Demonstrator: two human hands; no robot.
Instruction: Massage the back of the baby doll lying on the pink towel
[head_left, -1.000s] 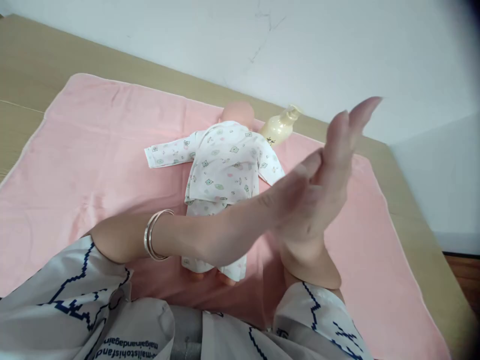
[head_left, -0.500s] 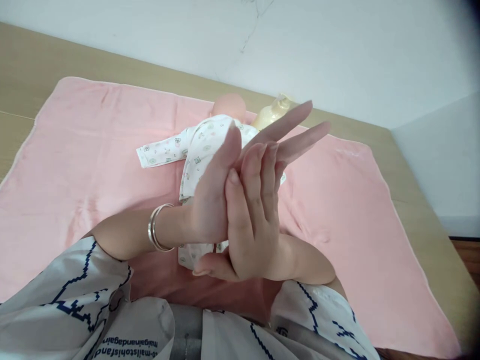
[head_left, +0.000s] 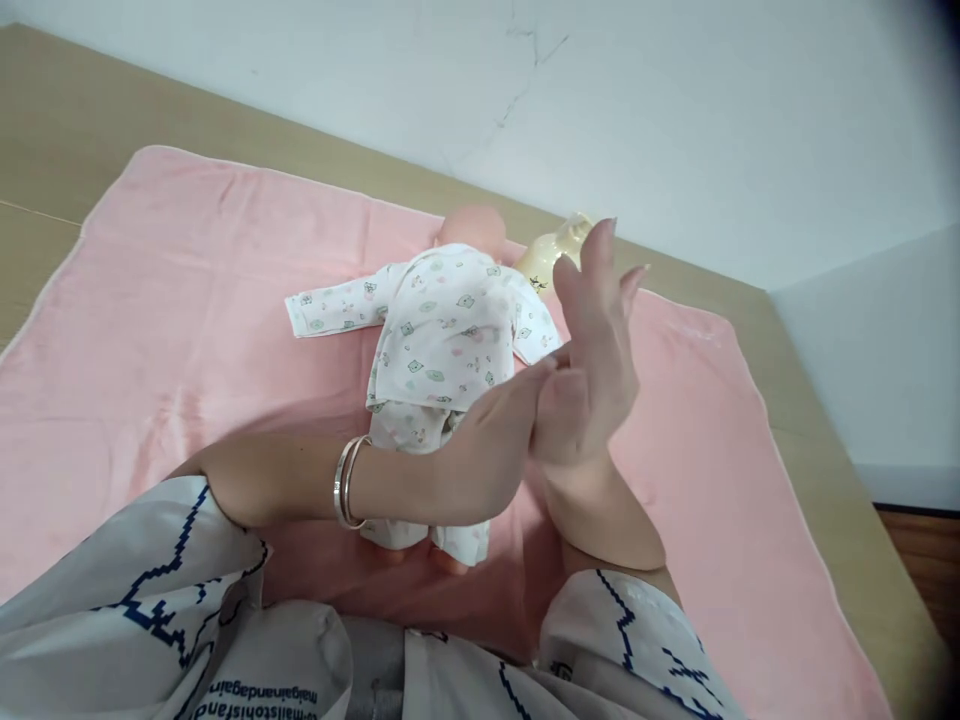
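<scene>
A baby doll (head_left: 442,340) in a white printed outfit lies on a pink blanket (head_left: 187,300), head toward the wall. Above its legs I press my two hands together. My left hand (head_left: 487,455), with bangles on the wrist, is curled round the base of my right palm. My right hand (head_left: 596,345) stands upright, fingers straight and pointing up, with nothing in it. A cream pump bottle (head_left: 553,260) stands by the doll's head, partly hidden behind my right fingers.
The blanket covers a tan wooden surface (head_left: 90,110) that runs to a white wall (head_left: 675,100). A strip of darker floor (head_left: 919,540) shows at the far right. My white sleeves with blue pattern fill the bottom of the view.
My hands have slid over each other. Half a second ago the right hand wrapped over the left, whose fingers stretched right; now the right hand is upright and the left cups its base.
</scene>
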